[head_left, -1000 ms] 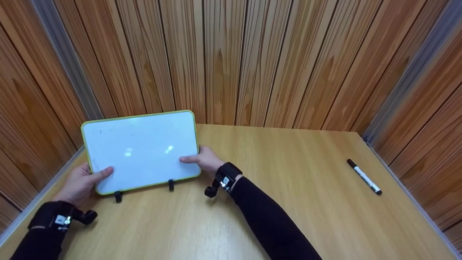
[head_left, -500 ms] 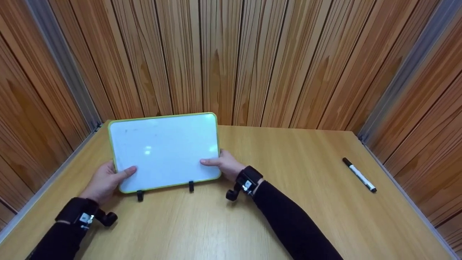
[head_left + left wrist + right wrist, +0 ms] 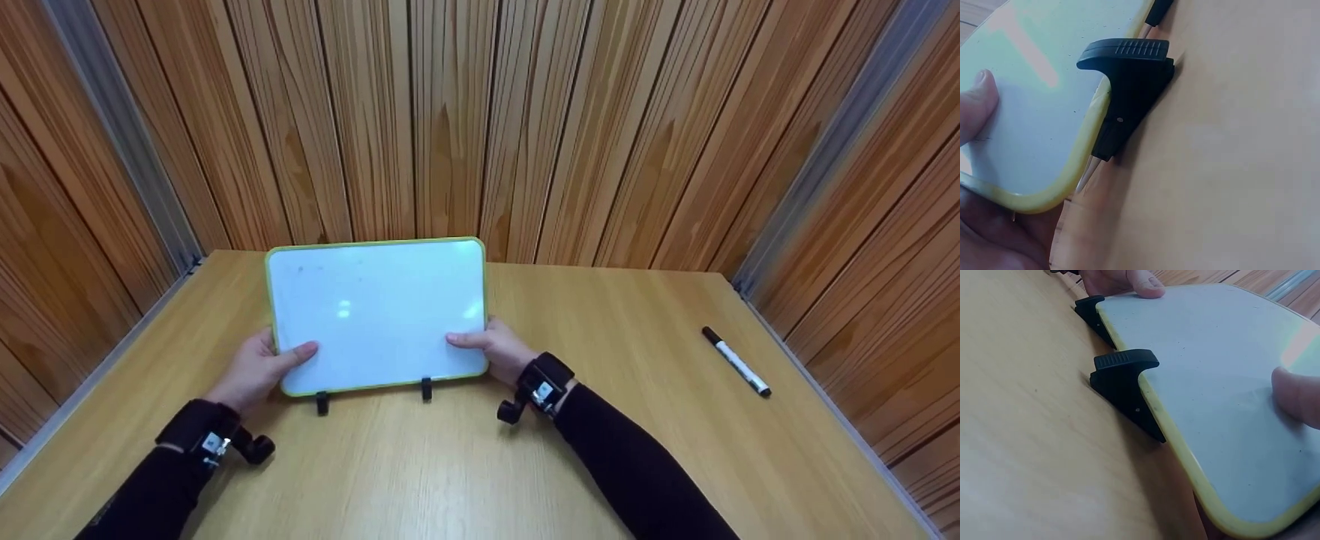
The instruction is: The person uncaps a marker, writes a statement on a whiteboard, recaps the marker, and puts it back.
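Observation:
A small whiteboard (image 3: 382,300) with a yellow-green rim leans back on a stand, its lower edge resting in two black hooked feet (image 3: 1129,84). My left hand (image 3: 259,367) grips the board's lower left side, thumb on the white face and fingers behind. On the opposite side my right hand (image 3: 506,349) holds the edge the same way, its thumb (image 3: 1297,396) flat on the surface. The fingers behind the board are mostly hidden. In the right wrist view both black feet (image 3: 1126,382) sit against the tabletop, hooked over the rim.
A black-and-white marker (image 3: 736,362) lies on the right of the wooden table (image 3: 600,322). Wood-plank walls (image 3: 450,127) rise at the back and both sides, with metal strips in the corners. Each wrist wears a black camera strap (image 3: 199,431).
Both hands and the whiteboard with its stand have moved right, from the table's left side toward the middle, and the board sits more level. The view has shifted slightly; the marker lies still.

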Available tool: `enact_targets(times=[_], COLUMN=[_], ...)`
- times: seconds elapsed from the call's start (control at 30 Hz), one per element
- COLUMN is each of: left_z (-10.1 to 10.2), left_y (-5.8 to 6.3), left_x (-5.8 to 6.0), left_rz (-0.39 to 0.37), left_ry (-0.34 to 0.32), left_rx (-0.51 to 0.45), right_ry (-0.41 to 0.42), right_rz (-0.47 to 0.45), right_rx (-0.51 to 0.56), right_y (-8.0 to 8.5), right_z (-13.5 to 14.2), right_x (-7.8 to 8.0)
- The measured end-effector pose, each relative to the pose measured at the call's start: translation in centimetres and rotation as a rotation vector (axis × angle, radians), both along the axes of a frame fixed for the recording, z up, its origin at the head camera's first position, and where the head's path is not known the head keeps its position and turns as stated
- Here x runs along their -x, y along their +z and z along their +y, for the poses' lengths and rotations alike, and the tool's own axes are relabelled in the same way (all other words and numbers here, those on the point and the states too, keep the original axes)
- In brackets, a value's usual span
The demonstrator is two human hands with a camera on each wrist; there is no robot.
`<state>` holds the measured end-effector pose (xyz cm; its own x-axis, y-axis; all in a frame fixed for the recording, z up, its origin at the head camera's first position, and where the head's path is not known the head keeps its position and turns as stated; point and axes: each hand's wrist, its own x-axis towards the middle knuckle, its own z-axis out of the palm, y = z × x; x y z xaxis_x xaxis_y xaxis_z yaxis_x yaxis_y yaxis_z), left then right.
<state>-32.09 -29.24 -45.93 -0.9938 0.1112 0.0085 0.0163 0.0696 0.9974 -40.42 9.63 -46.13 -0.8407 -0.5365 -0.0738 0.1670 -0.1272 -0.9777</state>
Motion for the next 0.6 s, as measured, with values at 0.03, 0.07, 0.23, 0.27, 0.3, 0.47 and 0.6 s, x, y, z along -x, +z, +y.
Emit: enact_targets(times=[0.03, 0.07, 0.23, 0.27, 0.3, 0.47, 0.6], left_z=[0.3, 0.7, 2.4, 2.8, 3.2, 5.2, 6.6], left_y=[0.0, 0.0, 0.1, 0.0, 0.0, -0.3, -0.3], left_x=[0.1, 0.2, 0.7, 0.8, 0.8, 1.1, 1.3], left_rz=[-0.009, -0.014, -0.022, -0.019, -0.015, 0.013, 0.031], left_ry=[-0.003, -0.008, -0.025, -0.027, -0.03, -0.035, -0.051], left_rx=[-0.002, -0.002, -0.004, -0.006, -0.008, -0.038, -0.064], right_ry=[-0.001, -0.003, -0.015, -0.02, -0.022, -0.044, -0.059], right_rz=[-0.006, -0.01, -0.022, -0.023, -0.02, 0.001, 0.008], right_rx=[0.005, 0.009, 0.033, 0.036, 0.038, 0.033, 0.03], right_y=[0.0, 0.0, 0.1, 0.0, 0.0, -0.1, 0.0], right_z=[0.4, 0.8, 2.5, 2.9, 3.2, 5.1, 6.4], right_x=[-0.1, -0.2, -0.6, -0.7, -0.8, -1.3, -1.8])
